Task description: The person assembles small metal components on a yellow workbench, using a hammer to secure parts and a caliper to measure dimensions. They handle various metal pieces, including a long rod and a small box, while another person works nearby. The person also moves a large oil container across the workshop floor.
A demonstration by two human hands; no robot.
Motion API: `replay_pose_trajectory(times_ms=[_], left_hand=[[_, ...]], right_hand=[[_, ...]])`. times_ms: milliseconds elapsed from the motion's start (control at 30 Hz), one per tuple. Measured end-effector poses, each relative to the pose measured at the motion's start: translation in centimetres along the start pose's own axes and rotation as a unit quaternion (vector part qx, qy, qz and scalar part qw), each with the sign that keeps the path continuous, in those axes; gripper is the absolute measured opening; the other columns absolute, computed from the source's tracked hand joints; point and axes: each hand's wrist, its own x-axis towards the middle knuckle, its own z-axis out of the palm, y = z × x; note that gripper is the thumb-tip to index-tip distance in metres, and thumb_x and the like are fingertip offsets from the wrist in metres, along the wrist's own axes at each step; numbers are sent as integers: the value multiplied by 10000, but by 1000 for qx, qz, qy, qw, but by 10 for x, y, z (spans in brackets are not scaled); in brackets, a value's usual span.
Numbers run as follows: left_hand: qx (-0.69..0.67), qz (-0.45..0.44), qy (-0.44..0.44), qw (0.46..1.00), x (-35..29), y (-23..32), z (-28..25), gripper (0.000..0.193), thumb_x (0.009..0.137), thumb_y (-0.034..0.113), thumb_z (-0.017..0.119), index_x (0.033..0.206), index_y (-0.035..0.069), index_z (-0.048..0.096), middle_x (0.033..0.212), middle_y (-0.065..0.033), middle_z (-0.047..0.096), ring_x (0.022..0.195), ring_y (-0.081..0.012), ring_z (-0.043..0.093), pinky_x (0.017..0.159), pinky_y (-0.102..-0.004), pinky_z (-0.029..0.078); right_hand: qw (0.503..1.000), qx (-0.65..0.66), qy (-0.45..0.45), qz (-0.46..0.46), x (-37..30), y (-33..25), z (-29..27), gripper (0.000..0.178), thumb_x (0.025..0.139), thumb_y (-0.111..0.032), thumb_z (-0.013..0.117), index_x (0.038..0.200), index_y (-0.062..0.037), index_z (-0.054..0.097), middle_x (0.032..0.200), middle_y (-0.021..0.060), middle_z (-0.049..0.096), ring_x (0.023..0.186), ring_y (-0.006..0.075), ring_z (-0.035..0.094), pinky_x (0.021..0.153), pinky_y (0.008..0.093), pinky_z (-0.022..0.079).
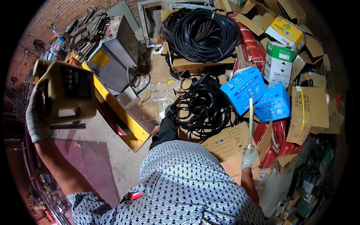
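Observation:
At the far left my left hand (pixel 36 122), in a pale knitted glove, holds up a tan-gold plastic jug (pixel 84 105) with a dark label. Most of its fingers are hidden by the jug. On the right my right hand (pixel 249 156), also gloved, is closed round the lower end of some long, thin, pale metallic strips (pixel 250 127), which stand out away from me. Just left of them lies a flattened cardboard carton (pixel 229 140); blue boxes (pixel 243 88) are beyond their far end.
Tangled black strips (pixel 204 107) lie ahead of my feet, with large coils of black hose (pixel 202 35) behind. A grey machine with a yellow-edged frame (pixel 137 133) stands left. Red packages (pixel 258 56), a white-green container (pixel 278 62) and brown cartons (pixel 311 108) crowd the right.

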Motion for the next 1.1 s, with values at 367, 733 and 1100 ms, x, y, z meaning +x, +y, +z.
replay_pose_trajectory(times_ms=[367,733,1100], left_hand=[[-16,-22,-75,997,65,-54,117,299,892,279,737,1014,6,734,817,-43,703,601,-108,602,547,-233,475],[77,-48,-44,995,126,-109,150,287,881,296,777,931,20,715,743,17,652,597,-50,550,542,-225,446],[67,-50,-18,996,158,-107,147,258,901,257,753,925,2,721,779,12,669,644,-45,573,597,-218,474]], right_hand=[[999,-11,-14,-37,14,-16,9,113,972,-83,536,1077,-50,560,684,42,594,560,126,560,444,253,430],[996,-69,-52,-30,51,-147,94,247,992,-32,498,1236,1,525,823,46,582,581,87,505,481,229,417],[982,-76,-166,-55,105,-187,219,240,1001,-12,489,1238,-2,527,813,56,592,556,78,504,441,214,415]])
